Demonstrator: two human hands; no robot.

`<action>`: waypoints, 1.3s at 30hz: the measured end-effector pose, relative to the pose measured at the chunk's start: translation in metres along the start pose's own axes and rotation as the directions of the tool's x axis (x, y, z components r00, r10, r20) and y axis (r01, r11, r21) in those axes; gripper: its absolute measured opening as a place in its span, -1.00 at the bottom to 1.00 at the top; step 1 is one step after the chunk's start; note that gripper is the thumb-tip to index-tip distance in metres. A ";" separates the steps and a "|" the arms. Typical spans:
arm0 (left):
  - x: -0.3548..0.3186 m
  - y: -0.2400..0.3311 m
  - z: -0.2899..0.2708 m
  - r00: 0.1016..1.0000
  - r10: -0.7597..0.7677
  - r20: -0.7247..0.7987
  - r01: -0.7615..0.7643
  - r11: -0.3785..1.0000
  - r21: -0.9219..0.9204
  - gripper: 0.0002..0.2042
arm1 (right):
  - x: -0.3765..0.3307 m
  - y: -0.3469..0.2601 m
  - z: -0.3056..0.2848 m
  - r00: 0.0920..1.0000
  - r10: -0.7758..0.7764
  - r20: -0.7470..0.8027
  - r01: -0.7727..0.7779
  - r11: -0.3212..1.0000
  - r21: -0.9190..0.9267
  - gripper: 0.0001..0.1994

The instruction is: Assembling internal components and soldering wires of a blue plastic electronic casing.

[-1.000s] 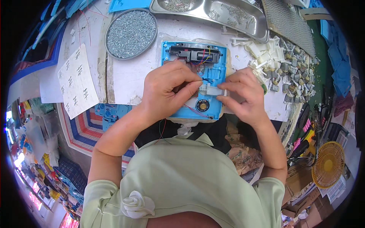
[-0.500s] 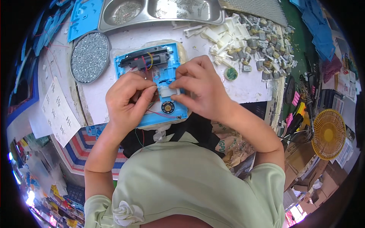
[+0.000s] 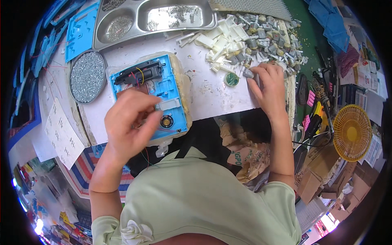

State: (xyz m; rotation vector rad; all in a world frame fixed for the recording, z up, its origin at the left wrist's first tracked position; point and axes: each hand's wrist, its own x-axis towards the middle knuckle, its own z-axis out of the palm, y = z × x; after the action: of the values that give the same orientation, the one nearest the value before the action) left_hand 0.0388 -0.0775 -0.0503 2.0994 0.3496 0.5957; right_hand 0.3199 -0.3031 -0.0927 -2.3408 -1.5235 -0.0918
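A light blue plastic housing (image 3: 165, 75) lies on a pale padded block on the table, with a black part, wires and a round speaker (image 3: 166, 121) inside. Across it sits a translucent white piece (image 3: 168, 104). My left hand (image 3: 132, 118) hovers over the housing's left side, thumb and index finger apart, the index tip near the white piece; its other fingers are curled and partly hidden. At the pile on the right, my right hand (image 3: 269, 87) has thumb and index finger around a small grey motor (image 3: 248, 73). Beside it stands a round green-topped container (image 3: 231, 79).
White plastic parts (image 3: 222, 43) and grey motors (image 3: 273, 38) are heaped at the back right. A steel tray (image 3: 136, 30) with springs stands at the back. A round dish of screws (image 3: 87, 77) is at the left. A yellow fan (image 3: 352, 132) is far right.
My right hand has left the housing and moved right to the motors at the pile. My left thumb and index finger have parted. The view has shifted, the table things appearing further left.
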 end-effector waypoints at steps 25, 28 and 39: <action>0.150 0.018 0.062 0.834 0.118 0.538 0.015 0.972 -0.236 -0.83 | -0.017 -0.077 -0.002 0.920 0.338 0.197 -0.056 -0.385 0.921 -0.61; 0.206 -0.023 0.074 0.970 0.110 0.216 -0.160 0.961 0.228 -0.84 | -0.013 -0.073 -0.004 0.903 0.387 0.185 -0.086 -0.261 0.962 -0.56; 0.238 -0.051 0.108 0.982 0.056 0.178 -0.148 0.815 0.560 -0.81 | -0.046 -0.061 -0.015 0.817 0.551 0.170 -0.180 -0.037 0.983 -0.53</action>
State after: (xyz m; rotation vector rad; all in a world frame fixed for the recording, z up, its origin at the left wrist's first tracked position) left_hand 0.2968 -0.0156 -0.0774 2.7450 0.3586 0.4123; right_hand 0.2482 -0.3261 -0.0743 -1.2783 -0.3079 0.5868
